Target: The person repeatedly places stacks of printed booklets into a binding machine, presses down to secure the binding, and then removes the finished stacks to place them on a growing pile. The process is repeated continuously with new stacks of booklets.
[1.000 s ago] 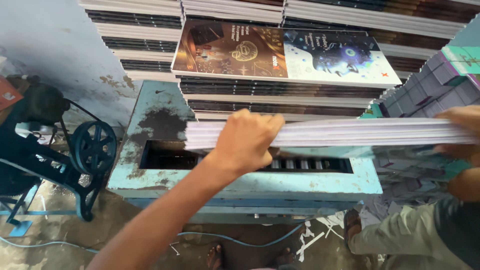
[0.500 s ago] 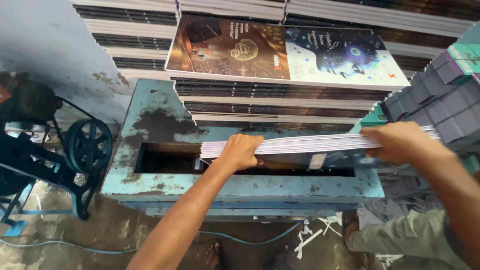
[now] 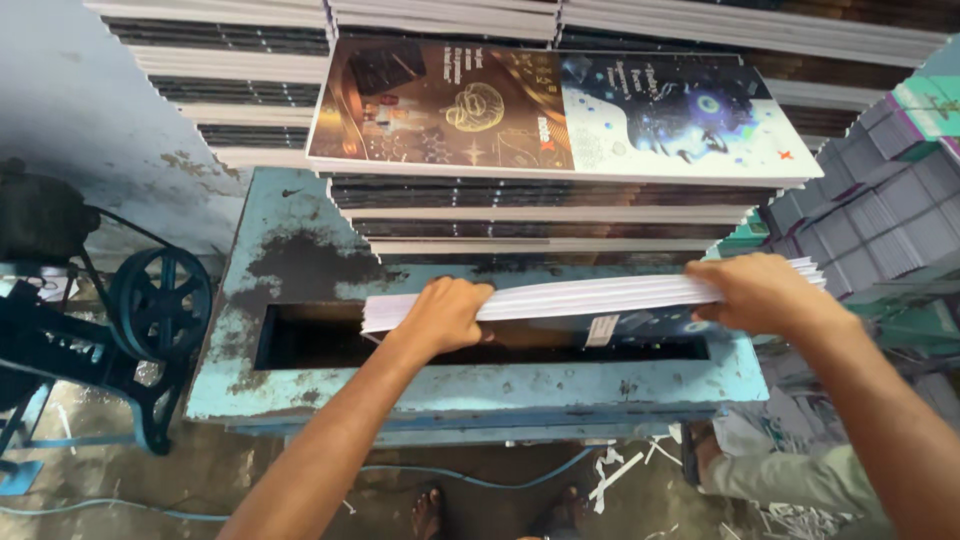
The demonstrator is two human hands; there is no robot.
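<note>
I hold a thick bundle of white paper sheets point(image 3: 590, 297) flat over the long dark slot point(image 3: 300, 340) of a worn blue-green metal machine point(image 3: 480, 385). My left hand point(image 3: 445, 313) grips the bundle near its left end, fingers curled over the top. My right hand point(image 3: 765, 293) clamps the right end. The bundle slopes slightly up to the right, and a dark printed cover shows under it.
Behind the machine rise tall stacks of printed sheets, the top one point(image 3: 550, 110) showing a brown and a blue-white cover. Grey book blocks point(image 3: 880, 210) pile at right. A dark flywheel point(image 3: 160, 300) stands at left. Paper scraps and my feet point(image 3: 430, 515) are on the floor.
Both hands have lowered the bundle toward the machine's slot. My right hand has come fully into view on the right end, and the view has moved closer.
</note>
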